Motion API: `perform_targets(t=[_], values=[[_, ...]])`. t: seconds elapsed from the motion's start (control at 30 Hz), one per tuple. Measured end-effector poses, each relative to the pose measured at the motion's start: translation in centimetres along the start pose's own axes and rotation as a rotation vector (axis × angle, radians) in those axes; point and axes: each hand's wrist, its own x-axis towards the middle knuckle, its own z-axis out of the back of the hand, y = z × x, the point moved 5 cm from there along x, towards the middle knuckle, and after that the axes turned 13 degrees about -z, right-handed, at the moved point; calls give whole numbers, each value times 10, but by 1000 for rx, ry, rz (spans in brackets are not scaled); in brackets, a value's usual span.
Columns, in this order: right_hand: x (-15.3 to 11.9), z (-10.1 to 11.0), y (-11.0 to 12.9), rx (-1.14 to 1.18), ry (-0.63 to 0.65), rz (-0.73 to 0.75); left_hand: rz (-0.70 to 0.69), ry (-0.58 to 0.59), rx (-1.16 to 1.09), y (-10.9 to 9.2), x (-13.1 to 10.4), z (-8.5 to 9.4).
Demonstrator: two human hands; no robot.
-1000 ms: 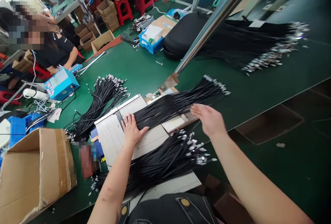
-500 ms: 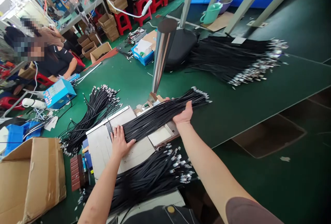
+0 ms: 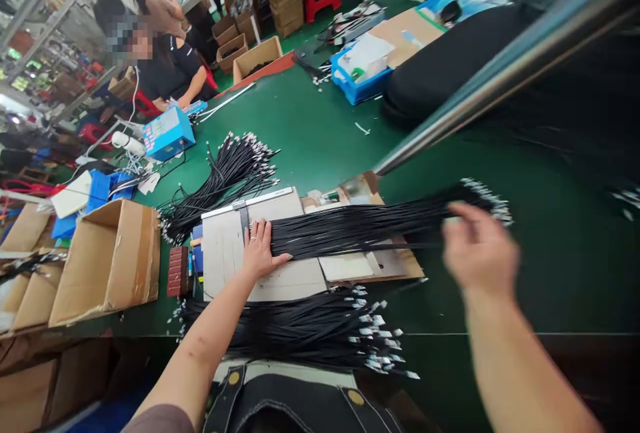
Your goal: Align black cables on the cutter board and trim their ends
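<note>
A bundle of thin black cables (image 3: 350, 228) with pale connector ends lies across a light flat board (image 3: 285, 283). My left hand (image 3: 260, 249) rests flat on the bundle's left end, fingers stretched and thumb out. At the right end, my right hand (image 3: 483, 249) is smeared by motion, thumb and forefinger curled beside the cables. A few strands run apart from the bundle towards it; whether the fingers grip any is unclear. Nearer to me lies a second pile of black cables (image 3: 300, 329), with metal-looking connectors pointing right.
Another cable bundle (image 3: 220, 179) lies behind the board. A shiny metal post (image 3: 480, 79) slants up rightward beside a black padded object (image 3: 450, 66). Cardboard boxes (image 3: 133, 253) stand left, and a blue tray (image 3: 363, 83) sits farther back. A person (image 3: 170, 69) sits across the table.
My view has swung left. My right hand has gone from cupping under the bundle to the near side of its right end, blurred. My left hand stays flat on the left end.
</note>
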Motion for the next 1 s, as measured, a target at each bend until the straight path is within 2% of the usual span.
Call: perform_targets(t=[0.03, 0.07, 0.13, 0.2, 0.27, 0.33, 0.4, 0.5, 0.57, 0.63, 0.8, 0.87, 1.0], values=[[-26, -29, 26, -48, 143, 139, 4, 1, -17, -1, 0, 1], [-52, -58, 52, -126, 226, 283, 9, -1, -35, -2, -1, 2], [-88, -107, 89, -305, 313, 447, 22, -16, -71, -4, -2, 4], [-104, -138, 106, -461, 313, 489, 29, -32, -111, -7, -3, 4], [-106, -153, 108, -557, 306, 487, 19, -43, -165, -7, -5, 3], [-103, -155, 103, -602, 313, 490, -8, -37, -260, -1, -7, 1], [-101, -152, 98, -621, 322, 494, 17, -41, -399, 17, -10, 1], [-102, -149, 97, -641, 334, 496, 259, -176, -566, 68, -12, 7], [-103, -149, 99, -651, 337, 501, 436, -263, -582, 99, -7, 13], [-104, -151, 99, -654, 341, 512, 495, -241, -572, 114, 8, 16], [-104, -154, 97, -653, 367, 501, 361, -64, -556, 106, 49, 11], [-105, -154, 96, -647, 378, 489, 364, -18, -571, 105, 52, 6], [-105, -153, 97, -644, 394, 474, 414, 5, -631, 111, 42, 1]])
